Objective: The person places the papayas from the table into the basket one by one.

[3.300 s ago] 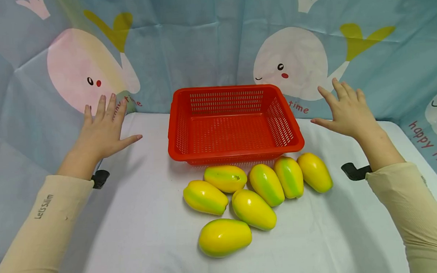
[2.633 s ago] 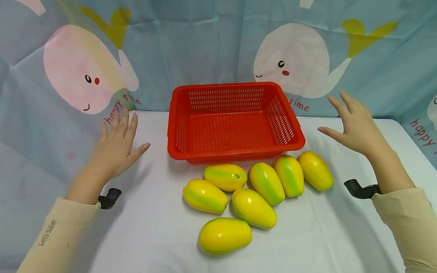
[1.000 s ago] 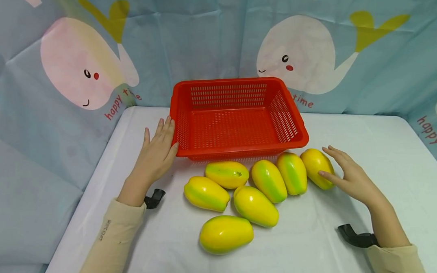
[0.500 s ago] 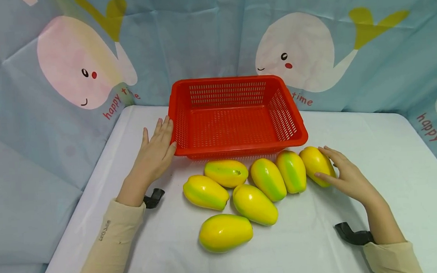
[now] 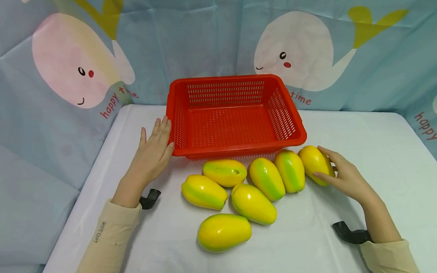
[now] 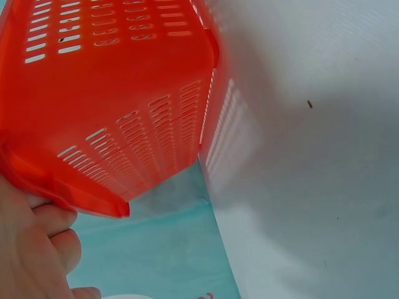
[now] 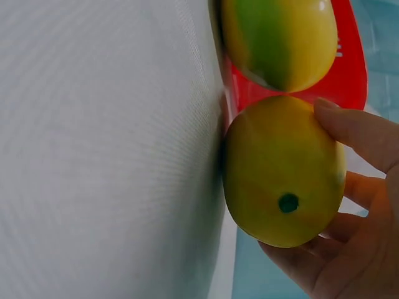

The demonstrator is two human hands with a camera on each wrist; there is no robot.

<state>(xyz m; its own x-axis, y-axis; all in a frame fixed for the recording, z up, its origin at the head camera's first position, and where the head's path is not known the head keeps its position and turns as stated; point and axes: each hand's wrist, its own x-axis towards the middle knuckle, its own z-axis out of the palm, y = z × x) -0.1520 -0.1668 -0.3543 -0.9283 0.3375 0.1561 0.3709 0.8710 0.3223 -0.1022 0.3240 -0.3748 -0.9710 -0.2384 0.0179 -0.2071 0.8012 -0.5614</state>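
A red plastic basket stands at the back of the table, with slotted sides and nothing inside. My left hand rests against its left rim, fingers extended along the edge; in the left wrist view the fingertips touch the rim. In front of the basket lie several glossy yellow-green papayas. My right hand holds the rightmost papaya, thumb on the near side and fingers round the far side. The right wrist view shows this papaya with its dark green stem spot, seemingly still on the table.
Close left of the held papaya is another papaya, with one more papaya beside it. The nearest papaya lies apart at the front. A blue patterned cloth hangs behind the white-covered table.
Both hands have come down from the sides: the left to the basket's rim, the right to the rightmost papaya, whose surface its fingers now close around. The papayas and basket stay in place.
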